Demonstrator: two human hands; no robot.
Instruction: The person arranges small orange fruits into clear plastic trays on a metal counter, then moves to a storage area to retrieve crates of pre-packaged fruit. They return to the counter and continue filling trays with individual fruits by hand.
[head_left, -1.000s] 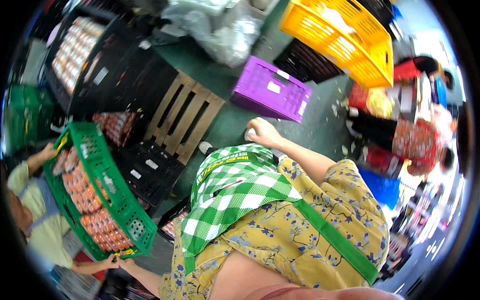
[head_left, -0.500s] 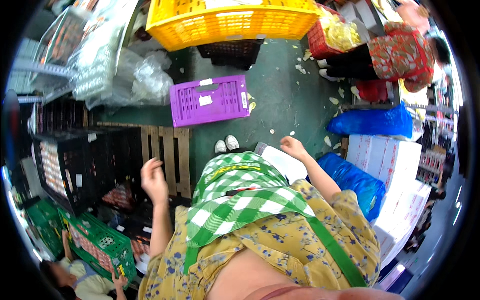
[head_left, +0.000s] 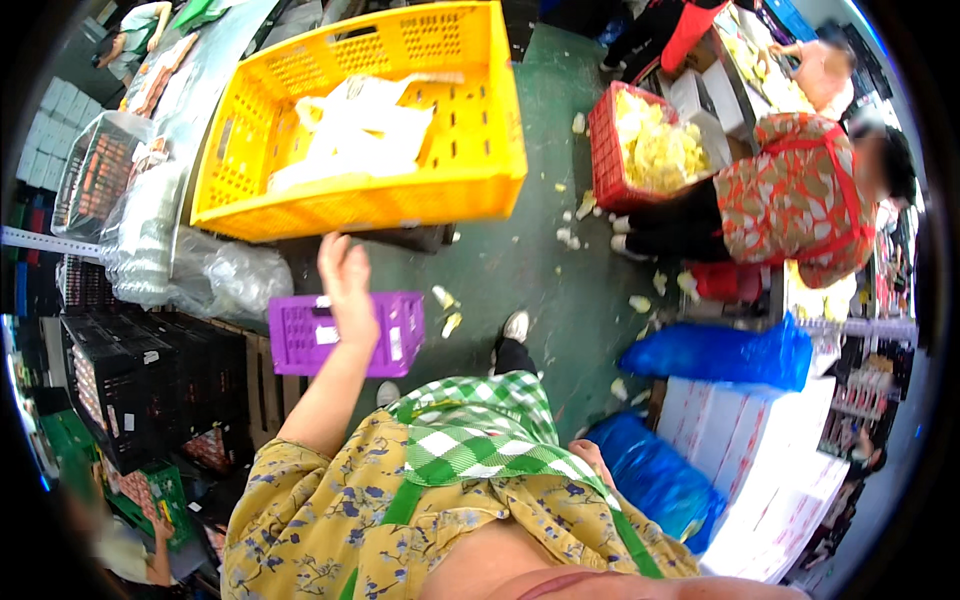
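Observation:
My left hand (head_left: 346, 285) reaches forward with fingers stretched out, holding nothing I can see. Its fingertips come close to the near edge of a large yellow plastic crate (head_left: 515, 140); whether they touch cannot be told. Crumpled white sheets or bags (head_left: 365, 135) lie inside that crate. Beneath my left hand and forearm, partly hidden by them, a purple plastic crate (head_left: 400, 335) rests on the floor. My right hand (head_left: 592, 460) hangs low by my right side, beside the green checked apron (head_left: 480, 440); its fingers are mostly hidden.
To the right, a person (head_left: 800, 200) stands by a red crate (head_left: 605, 150) of yellow-green leaves. Blue plastic bags (head_left: 720, 355) and white boxes (head_left: 750, 430) stand nearer. Leaf scraps (head_left: 567, 237) litter the green floor. Stacked black crates (head_left: 140, 390) and another person are at left.
My view has moved forward, so the yellow crate and its contents show more fully. My left hand has stretched out toward that crate. My right hand has dropped back to my side.

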